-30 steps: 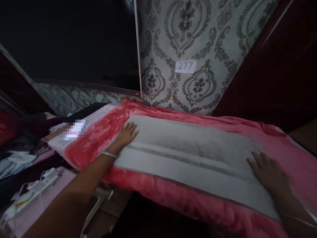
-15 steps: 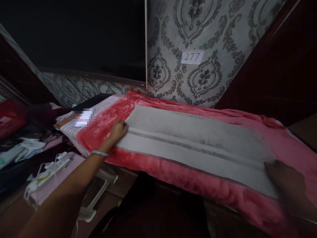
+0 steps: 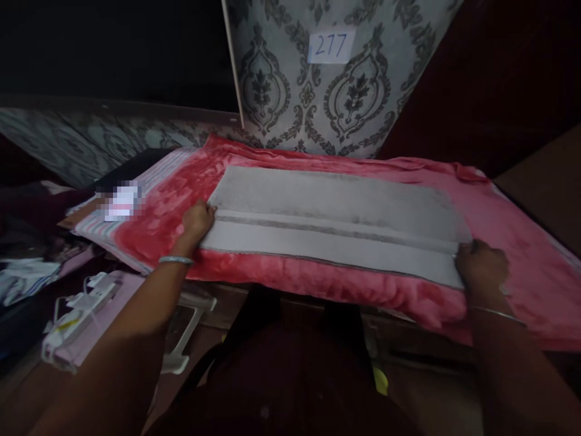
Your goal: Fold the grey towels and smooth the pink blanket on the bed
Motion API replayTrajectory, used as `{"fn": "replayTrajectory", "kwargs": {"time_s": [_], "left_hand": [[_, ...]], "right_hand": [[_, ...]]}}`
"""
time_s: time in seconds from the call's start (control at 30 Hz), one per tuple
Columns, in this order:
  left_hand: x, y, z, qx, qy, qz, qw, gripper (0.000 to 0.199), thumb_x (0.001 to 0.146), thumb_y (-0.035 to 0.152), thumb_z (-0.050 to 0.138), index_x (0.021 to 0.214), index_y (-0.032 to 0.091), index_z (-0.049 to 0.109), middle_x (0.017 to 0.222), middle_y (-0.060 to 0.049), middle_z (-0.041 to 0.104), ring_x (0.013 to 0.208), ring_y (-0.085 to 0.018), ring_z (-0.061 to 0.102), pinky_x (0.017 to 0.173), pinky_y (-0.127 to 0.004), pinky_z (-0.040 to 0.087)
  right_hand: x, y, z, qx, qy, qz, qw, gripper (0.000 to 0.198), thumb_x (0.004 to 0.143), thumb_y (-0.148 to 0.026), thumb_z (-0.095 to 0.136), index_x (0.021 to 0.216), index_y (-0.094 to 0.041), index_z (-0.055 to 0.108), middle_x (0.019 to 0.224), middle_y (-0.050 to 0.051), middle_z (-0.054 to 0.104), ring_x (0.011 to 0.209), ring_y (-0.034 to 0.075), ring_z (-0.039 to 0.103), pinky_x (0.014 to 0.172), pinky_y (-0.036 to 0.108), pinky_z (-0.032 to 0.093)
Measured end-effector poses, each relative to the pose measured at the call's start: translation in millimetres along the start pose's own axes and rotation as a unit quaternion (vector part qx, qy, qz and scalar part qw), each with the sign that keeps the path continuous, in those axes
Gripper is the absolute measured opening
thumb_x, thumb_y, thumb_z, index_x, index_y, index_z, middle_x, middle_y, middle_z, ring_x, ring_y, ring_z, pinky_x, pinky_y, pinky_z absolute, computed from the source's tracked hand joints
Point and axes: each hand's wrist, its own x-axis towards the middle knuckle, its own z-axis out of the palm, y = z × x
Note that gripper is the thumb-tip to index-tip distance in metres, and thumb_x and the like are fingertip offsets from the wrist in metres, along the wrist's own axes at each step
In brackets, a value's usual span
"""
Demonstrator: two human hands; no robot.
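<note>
A long grey mat (image 3: 336, 197) lies across a red and pink plush blanket (image 3: 154, 224). Its near side shows a paler flat strip, and a narrow raised band runs lengthwise between the two tones. My left hand (image 3: 198, 223), with a bangle at the wrist, is closed on the mat's left end near that band. At the right end, my right hand (image 3: 482, 266) has its fingers closed on the mat's edge by the same band. The fingertips are partly hidden under the edge on both sides.
Behind the blanket is a patterned wall with a paper marked 277 (image 3: 331, 45) and a large dark screen (image 3: 118, 54). A white power strip (image 3: 84, 309) with cables sits at lower left, near piled clothes (image 3: 27, 281). A blurred-out patch (image 3: 122, 201) covers something on the striped blanket edge.
My view has shifted, so the scene sits higher and further left. My right hand, blurred before, is now steady at the mat's right end; my left hand keeps its hold.
</note>
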Motion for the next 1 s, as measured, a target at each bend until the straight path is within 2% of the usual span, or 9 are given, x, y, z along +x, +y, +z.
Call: {"fn": "replayTrajectory", "kwargs": {"time_s": [0.33, 0.43, 0.6, 0.7, 0.77, 0.83, 0.9, 1.0], "left_hand": [[0, 8, -10, 0.024, -0.034, 0.005, 0.999, 0.052, 0.098, 0.037, 0.033, 0.131, 0.002, 0.052, 0.122, -0.030, 0.068, 0.112, -0.038, 0.065, 0.092, -0.048, 0.050], [7, 5, -7, 0.020, -0.028, 0.005, 0.999, 0.053, 0.096, 0.039, 0.033, 0.128, 0.004, 0.055, 0.120, -0.027, 0.069, 0.108, -0.037, 0.066, 0.089, -0.049, 0.052], [18, -8, -4, 0.026, -0.013, 0.017, 0.999, 0.051, 0.094, 0.042, 0.032, 0.120, 0.010, 0.062, 0.100, -0.019, 0.074, 0.091, -0.032, 0.067, 0.078, -0.044, 0.055], [18, -7, -6, 0.045, 0.041, 0.047, 0.997, 0.051, 0.094, 0.043, 0.029, 0.115, 0.016, 0.066, 0.104, -0.016, 0.074, 0.099, -0.032, 0.067, 0.081, -0.045, 0.056], [14, 8, -7, 0.052, 0.112, 0.116, 0.985, 0.053, 0.094, 0.043, 0.030, 0.121, 0.015, 0.066, 0.121, -0.019, 0.070, 0.116, -0.035, 0.062, 0.093, -0.049, 0.054], [7, 38, -6, 0.034, 0.143, 0.213, 0.966, 0.058, 0.094, 0.042, 0.032, 0.134, 0.009, 0.060, 0.143, -0.023, 0.058, 0.134, -0.036, 0.052, 0.107, -0.050, 0.046], [-3, 80, -3, 0.000, 0.102, 0.312, 0.945, 0.062, 0.095, 0.041, 0.036, 0.144, 0.006, 0.051, 0.157, -0.023, 0.044, 0.145, -0.033, 0.042, 0.117, -0.047, 0.037], [-21, 151, 6, -0.029, 0.011, 0.455, 0.890, 0.063, 0.096, 0.045, 0.041, 0.153, 0.019, 0.043, 0.165, -0.014, 0.033, 0.153, -0.030, 0.030, 0.122, -0.049, 0.030]], "right_hand": [[-4, -4, -12, 0.001, -0.013, -0.019, 1.000, 0.052, 0.102, -0.031, 0.034, 0.145, -0.008, 0.054, 0.131, 0.029, 0.059, 0.123, 0.036, 0.058, 0.090, 0.039, 0.045], [0, -2, -8, 0.002, -0.003, -0.022, 1.000, 0.051, 0.102, -0.029, 0.035, 0.144, -0.009, 0.055, 0.129, 0.027, 0.061, 0.120, 0.035, 0.060, 0.091, 0.039, 0.046], [4, -1, -2, 0.018, 0.024, -0.044, 0.999, 0.050, 0.101, -0.027, 0.035, 0.140, -0.006, 0.058, 0.122, 0.027, 0.064, 0.115, 0.035, 0.063, 0.092, 0.042, 0.049], [7, -2, 1, 0.025, 0.030, -0.045, 0.998, 0.050, 0.101, -0.028, 0.035, 0.139, -0.007, 0.059, 0.121, 0.026, 0.064, 0.114, 0.034, 0.063, 0.092, 0.042, 0.050], [8, -3, 2, 0.023, 0.028, -0.049, 0.998, 0.051, 0.101, -0.028, 0.034, 0.140, -0.008, 0.059, 0.123, 0.027, 0.064, 0.114, 0.035, 0.064, 0.093, 0.043, 0.050], [9, -4, 3, 0.018, 0.026, -0.051, 0.998, 0.051, 0.101, -0.028, 0.034, 0.140, -0.007, 0.059, 0.124, 0.028, 0.064, 0.114, 0.034, 0.064, 0.093, 0.043, 0.051], [9, -4, 2, 0.013, 0.023, -0.047, 0.999, 0.051, 0.101, -0.028, 0.033, 0.140, -0.007, 0.059, 0.124, 0.028, 0.064, 0.114, 0.034, 0.065, 0.092, 0.043, 0.051], [8, -6, 0, 0.006, 0.022, -0.047, 0.999, 0.051, 0.101, -0.027, 0.033, 0.141, -0.008, 0.058, 0.125, 0.027, 0.064, 0.115, 0.033, 0.065, 0.093, 0.042, 0.051]]}}
